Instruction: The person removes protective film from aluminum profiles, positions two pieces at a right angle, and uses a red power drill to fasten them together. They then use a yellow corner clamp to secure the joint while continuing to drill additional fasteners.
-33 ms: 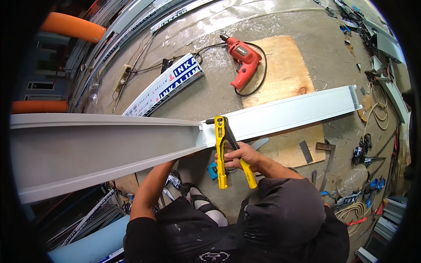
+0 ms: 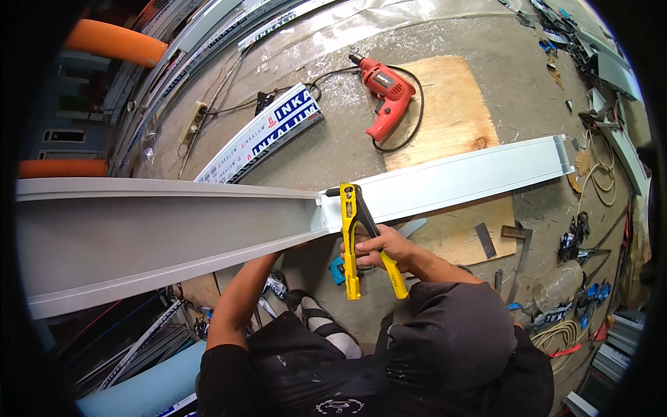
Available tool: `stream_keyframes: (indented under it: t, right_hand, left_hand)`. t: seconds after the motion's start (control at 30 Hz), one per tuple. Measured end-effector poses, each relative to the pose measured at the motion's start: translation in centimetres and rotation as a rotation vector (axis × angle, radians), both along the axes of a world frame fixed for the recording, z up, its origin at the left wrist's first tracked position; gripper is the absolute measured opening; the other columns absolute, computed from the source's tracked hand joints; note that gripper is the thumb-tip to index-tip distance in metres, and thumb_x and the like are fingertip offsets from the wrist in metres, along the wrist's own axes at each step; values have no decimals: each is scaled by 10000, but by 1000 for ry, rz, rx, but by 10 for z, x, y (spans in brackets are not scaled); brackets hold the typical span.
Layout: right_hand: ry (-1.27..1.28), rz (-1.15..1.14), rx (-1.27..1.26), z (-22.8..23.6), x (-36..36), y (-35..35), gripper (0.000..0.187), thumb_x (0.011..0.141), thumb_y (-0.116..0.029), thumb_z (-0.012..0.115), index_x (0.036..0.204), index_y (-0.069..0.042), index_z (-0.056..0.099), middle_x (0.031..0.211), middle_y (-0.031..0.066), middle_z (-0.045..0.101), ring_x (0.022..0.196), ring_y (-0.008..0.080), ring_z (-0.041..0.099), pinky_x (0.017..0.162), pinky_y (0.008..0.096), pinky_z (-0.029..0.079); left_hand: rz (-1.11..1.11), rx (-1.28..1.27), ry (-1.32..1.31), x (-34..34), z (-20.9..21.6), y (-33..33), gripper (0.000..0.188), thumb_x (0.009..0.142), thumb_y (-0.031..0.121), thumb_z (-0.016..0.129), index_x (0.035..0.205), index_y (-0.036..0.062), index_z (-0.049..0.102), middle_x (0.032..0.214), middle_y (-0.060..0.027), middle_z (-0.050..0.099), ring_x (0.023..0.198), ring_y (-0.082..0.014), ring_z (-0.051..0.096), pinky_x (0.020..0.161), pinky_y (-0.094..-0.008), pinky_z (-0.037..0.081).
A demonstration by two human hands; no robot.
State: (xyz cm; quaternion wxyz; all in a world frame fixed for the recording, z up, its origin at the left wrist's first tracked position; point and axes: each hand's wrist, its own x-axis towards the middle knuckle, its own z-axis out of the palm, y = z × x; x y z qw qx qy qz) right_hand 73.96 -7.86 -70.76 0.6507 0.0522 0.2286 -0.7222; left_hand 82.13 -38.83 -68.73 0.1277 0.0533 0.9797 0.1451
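My right hand (image 2: 390, 244) is wrapped around the handles of a yellow and black hand riveter (image 2: 349, 240). The riveter's nose sits against the corner where two white metal channels meet. One channel, a wide one with raised edges (image 2: 167, 226), runs off to the left. The other, a narrower white channel (image 2: 451, 177), stretches right over a plywood sheet. My left forearm (image 2: 243, 292) reaches up to the underside of the left channel, which hides the hand and its fingers.
A red corded drill (image 2: 390, 97) lies on the plywood sheet (image 2: 448, 104) beyond the channels. Wrapped profiles (image 2: 264, 132) and a power strip (image 2: 192, 124) lie far left. A metal square (image 2: 517, 257), coiled cord (image 2: 559, 337) and scraps litter the floor at right.
The left end of the wide channel has shifted very slightly away from me. My right hand and the riveter stay in place.
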Motion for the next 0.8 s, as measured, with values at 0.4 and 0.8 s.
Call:
stream_keyframes:
  t: [0.4, 0.8]
  right_hand:
    - [15, 46, 34, -1, 1, -7, 396, 972, 25, 590, 1357, 49, 501, 1259, 195, 643, 1180, 327, 672, 1023, 441, 578]
    - [-15, 72, 70, 7, -6, -9, 432, 945, 71, 563, 1371, 47, 495, 1278, 204, 628, 1204, 344, 656, 1022, 434, 582]
  left_hand:
    - [134, 115, -143, 13, -6, -9, 900, 716, 580, 871, 1424, 117, 564, 1568, -147, 402, 1404, -328, 431, 1208, -480, 295]
    - [189, 166, -206, 18, -6, -16, 893, 721, 563, 875, 1419, 101, 562, 1546, -155, 423, 1388, -331, 444, 1199, -479, 307]
